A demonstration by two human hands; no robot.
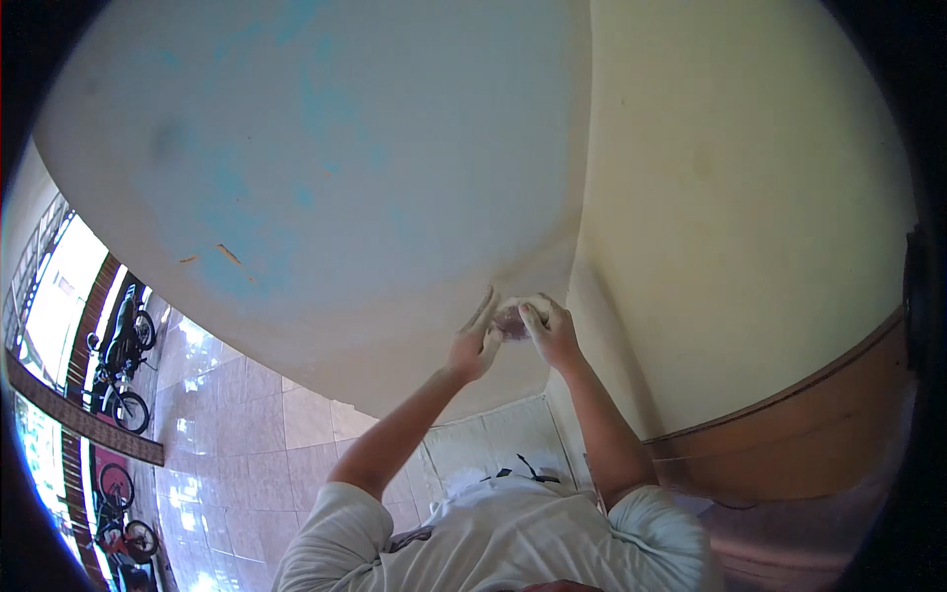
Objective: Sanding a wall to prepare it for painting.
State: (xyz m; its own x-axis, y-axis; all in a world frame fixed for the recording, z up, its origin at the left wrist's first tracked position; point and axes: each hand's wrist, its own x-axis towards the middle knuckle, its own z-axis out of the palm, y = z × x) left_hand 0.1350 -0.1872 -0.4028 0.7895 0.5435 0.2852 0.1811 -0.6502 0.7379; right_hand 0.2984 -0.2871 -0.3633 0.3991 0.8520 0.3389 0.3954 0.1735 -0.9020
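A dusty purple-brown sheet that looks like sandpaper (511, 323) is between my hands, in front of the pale wall near the corner. My right hand (554, 335) is closed on its right side, thumb laid over the face. At its left edge is my left hand (472, 347), with straight fingers pointing up and the thumb apart from them; the thumb seems to touch the sheet. Whitish dust covers the fingers of both hands. The grey-white wall (444, 217) before me has light-blue patches and small brown scars.
A cream wall (730, 217) meets it at the right. Below that wall is a brown wooden surface (799, 434). Glossy floor tiles (237, 444) spread at the lower left. Beyond them are a parked motorcycle (120, 345) and a bicycle (116, 485), past a patterned post (84, 419).
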